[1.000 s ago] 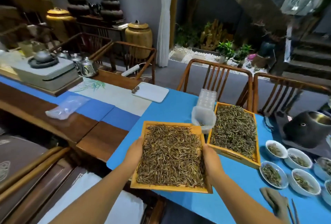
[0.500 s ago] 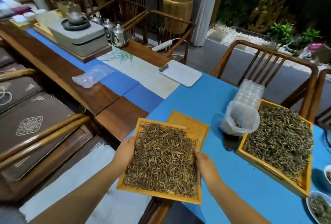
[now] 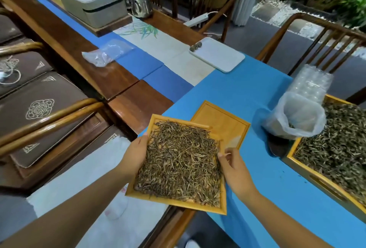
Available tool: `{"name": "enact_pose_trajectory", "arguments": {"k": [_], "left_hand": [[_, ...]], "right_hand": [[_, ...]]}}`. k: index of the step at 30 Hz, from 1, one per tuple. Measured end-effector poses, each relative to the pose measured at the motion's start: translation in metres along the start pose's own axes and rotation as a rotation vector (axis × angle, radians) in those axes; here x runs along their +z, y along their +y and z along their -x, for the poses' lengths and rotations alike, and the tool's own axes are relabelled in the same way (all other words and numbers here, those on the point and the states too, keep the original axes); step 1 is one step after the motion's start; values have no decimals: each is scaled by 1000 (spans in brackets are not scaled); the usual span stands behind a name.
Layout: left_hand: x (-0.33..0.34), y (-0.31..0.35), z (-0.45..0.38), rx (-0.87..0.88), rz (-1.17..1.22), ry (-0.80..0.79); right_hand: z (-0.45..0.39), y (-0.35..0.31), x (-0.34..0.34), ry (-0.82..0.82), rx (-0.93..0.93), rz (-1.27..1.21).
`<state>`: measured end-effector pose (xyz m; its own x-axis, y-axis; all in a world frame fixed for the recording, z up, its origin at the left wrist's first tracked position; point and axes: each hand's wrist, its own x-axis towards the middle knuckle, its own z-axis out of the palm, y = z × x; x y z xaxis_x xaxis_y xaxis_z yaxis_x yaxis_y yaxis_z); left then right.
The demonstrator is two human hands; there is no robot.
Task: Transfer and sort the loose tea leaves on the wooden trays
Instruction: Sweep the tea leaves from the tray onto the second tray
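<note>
A square wooden tray (image 3: 170,203) heaped with golden-brown loose tea leaves (image 3: 180,162) is held up over the near edge of the blue table. My left hand (image 3: 136,153) grips its left rim. My right hand (image 3: 233,168) holds its right rim, with the thumb up beside the leaves. Under the tray's far corner lies an empty wooden tray (image 3: 223,123) on the blue cloth. A second, larger wooden tray (image 3: 316,180) full of darker green tea sits at the right, partly cut off by the frame.
A plastic bag over a cup stack (image 3: 297,117) stands beside the large tray. A white board (image 3: 219,55), a clear bag (image 3: 107,52) and a tea stove with kettles (image 3: 93,0) sit further back. Wooden chairs line both sides of the table (image 3: 245,89).
The view has swung left and down. I have lifted the leaf-filled tray off the table towards me and leftward, uncovering an empty tray beneath it. Both hands still hold the rims.
</note>
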<state>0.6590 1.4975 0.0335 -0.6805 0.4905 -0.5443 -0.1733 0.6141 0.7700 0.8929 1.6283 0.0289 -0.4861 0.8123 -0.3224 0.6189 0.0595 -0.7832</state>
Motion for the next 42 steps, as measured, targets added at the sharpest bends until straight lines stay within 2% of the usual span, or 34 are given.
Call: {"name": "enact_pose_trajectory", "arguments": {"k": [2,4,6,9,12,21,34,42], "left_hand": [[1,-2,0,17,-29,6],[1,-3,1,32,-55,2],[1,-3,2,41,-67,-6],[2,-1,3,49,-90,7],[2,0,1,54,-103,11],[-5,-9,-2,25,-150,63],[7,-4,-17,17,-124,89],[13,-1,-28,-1,-96,95]], "right_hand": [[-1,-6,-1,95,-155,127],[0,-15,-3,119,-328,255],[1,-23,0,52,-471,368],[3,-30,7,-150,-576,487],[2,-27,15,-280,-560,559],[-14,-15,16,-341,-451,557],[-53,-9,3,-341,-401,572],[-85,1,-11,-301,-280,554]]}}
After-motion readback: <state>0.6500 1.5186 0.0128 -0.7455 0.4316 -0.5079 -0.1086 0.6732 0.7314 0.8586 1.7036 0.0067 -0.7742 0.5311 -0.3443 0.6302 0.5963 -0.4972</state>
